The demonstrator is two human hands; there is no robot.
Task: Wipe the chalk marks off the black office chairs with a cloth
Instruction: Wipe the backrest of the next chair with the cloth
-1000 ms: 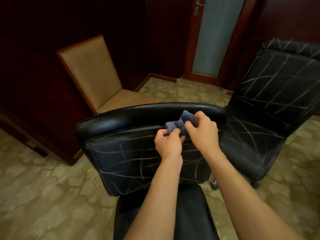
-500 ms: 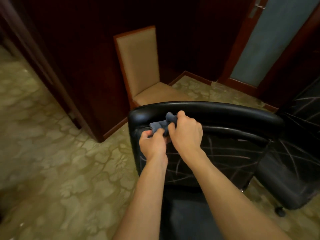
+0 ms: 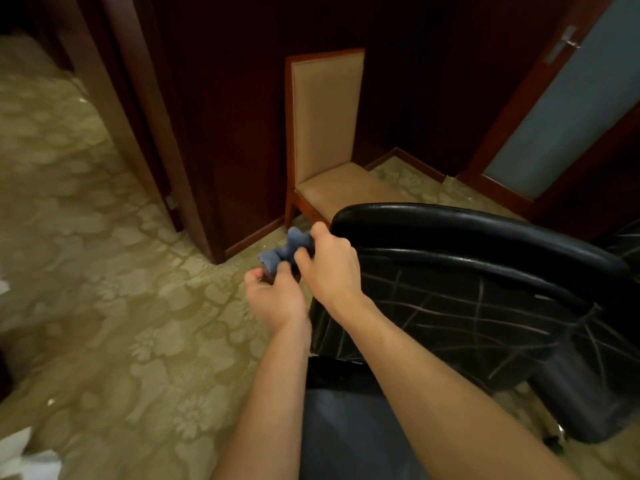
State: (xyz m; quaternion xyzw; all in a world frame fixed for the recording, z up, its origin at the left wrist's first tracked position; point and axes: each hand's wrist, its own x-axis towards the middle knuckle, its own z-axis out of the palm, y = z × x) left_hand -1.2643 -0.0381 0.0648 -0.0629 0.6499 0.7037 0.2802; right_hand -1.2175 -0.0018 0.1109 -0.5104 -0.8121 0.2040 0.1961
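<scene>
My left hand and right hand both pinch the bunched blue cloth, off the black office chair backrest's left edge. Wiping not begun; chalk marks remain. Next, I judge: press cloth onto backrest.

Both hands hold a bunched blue cloth just left of the black office chair's backrest: the left hand grips its lower end, the right hand its upper end. White chalk lines cross the backrest, and a tan upholstered wooden chair stands behind on the patterned carpet
</scene>
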